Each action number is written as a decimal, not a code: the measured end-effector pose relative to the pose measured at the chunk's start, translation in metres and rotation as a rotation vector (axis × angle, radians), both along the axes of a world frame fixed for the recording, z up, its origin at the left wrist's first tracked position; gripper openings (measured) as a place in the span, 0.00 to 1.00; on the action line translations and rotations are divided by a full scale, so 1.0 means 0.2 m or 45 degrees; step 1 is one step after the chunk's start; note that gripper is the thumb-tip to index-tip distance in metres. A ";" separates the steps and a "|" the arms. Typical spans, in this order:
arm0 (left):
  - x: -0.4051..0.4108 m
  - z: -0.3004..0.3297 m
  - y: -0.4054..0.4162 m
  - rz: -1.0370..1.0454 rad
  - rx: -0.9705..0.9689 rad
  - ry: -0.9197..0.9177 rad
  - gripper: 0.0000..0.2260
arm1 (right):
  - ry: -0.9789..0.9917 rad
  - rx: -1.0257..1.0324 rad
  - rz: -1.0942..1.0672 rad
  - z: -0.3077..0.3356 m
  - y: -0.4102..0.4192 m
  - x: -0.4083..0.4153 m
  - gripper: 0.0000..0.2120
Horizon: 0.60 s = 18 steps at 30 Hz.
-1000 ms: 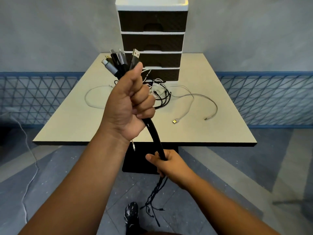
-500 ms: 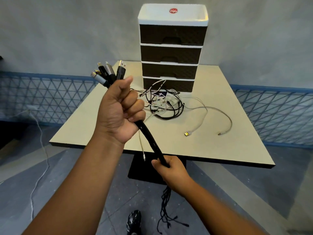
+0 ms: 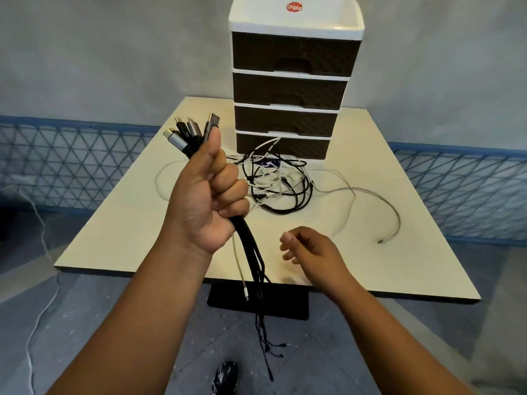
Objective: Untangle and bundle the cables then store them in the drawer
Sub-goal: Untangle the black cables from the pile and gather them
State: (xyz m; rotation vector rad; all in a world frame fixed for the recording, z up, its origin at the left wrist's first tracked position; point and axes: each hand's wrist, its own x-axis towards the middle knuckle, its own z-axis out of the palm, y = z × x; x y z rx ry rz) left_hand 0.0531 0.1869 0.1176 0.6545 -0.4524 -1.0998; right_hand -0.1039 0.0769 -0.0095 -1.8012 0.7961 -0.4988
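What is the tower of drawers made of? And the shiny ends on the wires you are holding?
The drawer tower looks like plastic: a smooth glossy white frame, with dark brown fronts moulded in a woven pattern. The plug ends above the left hand look like metal, silver-grey and shiny, though some could be coated plastic.

Cable bundle (image 3: 251, 252) mostly black, one off-white cable (image 3: 239, 263) in it; plug ends (image 3: 191, 132) grey, silver and black, gold tips. Tangled cable pile (image 3: 279, 181) black and white mixed, a blue patch inside. Loose cable (image 3: 370, 201) grey-white. Table (image 3: 128, 218) cream top, black edge, black base. Drawer unit (image 3: 291, 89) white frame, dark brown woven-pattern drawer fronts, red oval logo (image 3: 294, 7) with white lettering. Wall grey above, blue band with white triangle lattice pattern below. Floor grey, paler grey stripes. Shoe (image 3: 225, 377) black with white speckle. White cord (image 3: 42, 280) on floor.
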 end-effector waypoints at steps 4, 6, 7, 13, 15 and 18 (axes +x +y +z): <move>0.10 -0.02 -0.08 -0.052 0.020 -0.006 0.24 | 0.433 -0.125 -0.248 -0.09 -0.20 0.13 0.12; 0.15 -0.03 -0.11 -0.069 0.043 -0.004 0.24 | 0.548 -0.185 -0.349 -0.11 -0.26 0.20 0.14; 0.18 -0.03 -0.13 -0.080 0.051 0.002 0.24 | 0.591 -0.219 -0.400 -0.11 -0.28 0.24 0.16; 0.33 -0.04 -0.21 -0.181 0.062 0.021 0.24 | 0.785 -0.262 -0.605 -0.06 -0.37 0.46 0.25; 0.38 -0.04 -0.23 -0.194 0.072 0.011 0.23 | 0.856 -0.255 -0.647 -0.06 -0.39 0.49 0.22; 0.44 -0.05 -0.26 -0.207 0.095 0.000 0.23 | 0.851 -0.205 -0.721 -0.06 -0.41 0.50 0.11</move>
